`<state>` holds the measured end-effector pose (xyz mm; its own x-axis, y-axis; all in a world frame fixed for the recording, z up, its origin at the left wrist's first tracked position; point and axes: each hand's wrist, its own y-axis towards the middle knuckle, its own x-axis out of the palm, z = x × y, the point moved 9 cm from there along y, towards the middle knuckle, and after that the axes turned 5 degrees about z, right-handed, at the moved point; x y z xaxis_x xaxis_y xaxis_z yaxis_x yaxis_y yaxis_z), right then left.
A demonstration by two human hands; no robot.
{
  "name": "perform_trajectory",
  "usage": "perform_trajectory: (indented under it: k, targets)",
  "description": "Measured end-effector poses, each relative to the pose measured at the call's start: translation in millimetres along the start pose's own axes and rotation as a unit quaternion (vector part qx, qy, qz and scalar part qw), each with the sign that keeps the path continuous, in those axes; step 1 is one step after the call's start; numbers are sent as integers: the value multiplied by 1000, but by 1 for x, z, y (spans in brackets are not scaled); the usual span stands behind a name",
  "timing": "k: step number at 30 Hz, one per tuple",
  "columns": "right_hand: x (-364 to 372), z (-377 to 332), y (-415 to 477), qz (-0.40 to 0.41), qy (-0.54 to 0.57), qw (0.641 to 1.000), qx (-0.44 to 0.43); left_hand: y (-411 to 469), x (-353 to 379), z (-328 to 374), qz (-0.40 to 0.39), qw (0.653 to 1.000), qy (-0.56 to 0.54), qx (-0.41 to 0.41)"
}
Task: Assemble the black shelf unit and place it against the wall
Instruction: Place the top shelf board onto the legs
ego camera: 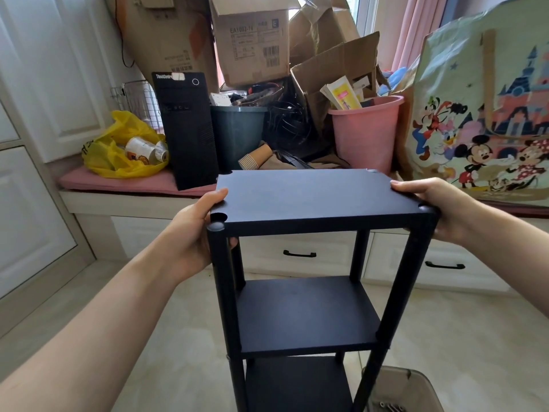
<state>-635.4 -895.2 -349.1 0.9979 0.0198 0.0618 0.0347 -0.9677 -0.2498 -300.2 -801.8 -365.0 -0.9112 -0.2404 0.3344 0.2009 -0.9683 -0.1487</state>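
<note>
Now gripping the black shelf unit (309,200) by its top board: left hand (193,233) fingers curled under the left edge, thumb on top; right hand (439,209) likewise clasping the right edge. Held upright over the floor (148,337), before a cluttered window seat (98,202); feet out of view.

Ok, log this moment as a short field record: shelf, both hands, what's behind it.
shelf unit: black, three boards visible, upright; feet out of view
top board: near-left corner notch looks not seated on its post
left hand: grips the left edge, thumb on top
right hand: grips the right edge near the corner
behind: computer tower, pink bucket, cardboard boxes on a window seat
</note>
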Motion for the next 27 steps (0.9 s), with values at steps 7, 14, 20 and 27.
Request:
perform_trajectory:
  k: [7, 14, 20, 27]
  targets:
    - [4, -1, 3, -1, 10, 1000, -18, 4, -5, 8, 52, 998, 0, 45]
    - [2, 7, 5, -27, 14, 1000, -1, 6, -9, -3, 75, 997, -10, 28]
    - [3, 26, 3, -42, 27, 998, 28, 3, -8, -13, 47, 999, -18, 7]
    - [-2, 28, 6, -4, 14, 999, 30, 0, -5, -14, 35, 999, -19, 15]
